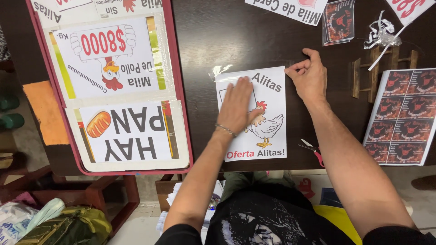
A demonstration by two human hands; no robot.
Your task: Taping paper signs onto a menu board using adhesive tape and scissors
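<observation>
White paper sheet with a printed chicken lies at frame centre on the dark wooden table. I see my left hand pressed flat and open on it, my right hand pinching its upper right corner. Red-handled scissors sit just right; a red-framed board of laminated signs fills the left.

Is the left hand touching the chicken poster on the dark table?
Touching. The head view shows the left hand lying flat, palm down, on the chicken poster, covering part of the print, with no gap visible.
</observation>
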